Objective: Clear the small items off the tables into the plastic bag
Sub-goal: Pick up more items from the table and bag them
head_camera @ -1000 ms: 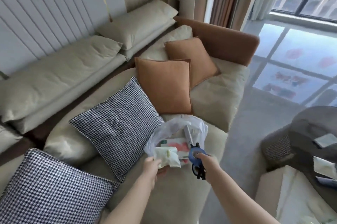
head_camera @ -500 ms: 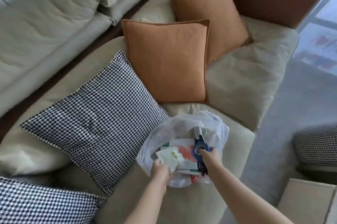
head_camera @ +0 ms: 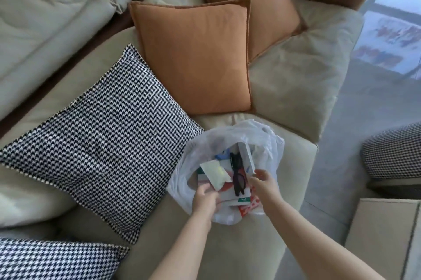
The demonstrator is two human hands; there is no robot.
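Plastic bag (head_camera: 230, 143) is sitting open on the sofa seat (head_camera: 227, 245); left hand (head_camera: 205, 200) is pinching a pale packet (head_camera: 215, 173) over its mouth, right hand (head_camera: 262, 180) fingers curling at a white box (head_camera: 246, 157) inside. Packing step; next, probably dropping the packet in.

home living room — beige sofa (head_camera: 296, 79); orange cushions (head_camera: 193, 56); houndstooth pillows (head_camera: 102, 138)

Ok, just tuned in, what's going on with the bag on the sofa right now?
A person is loading a white plastic bag that sits on the beige sofa. The left hand pinches a pale packet over the bag's mouth. The right hand is at the bag's near rim, by a white box. Black sunglasses lie inside, on top.
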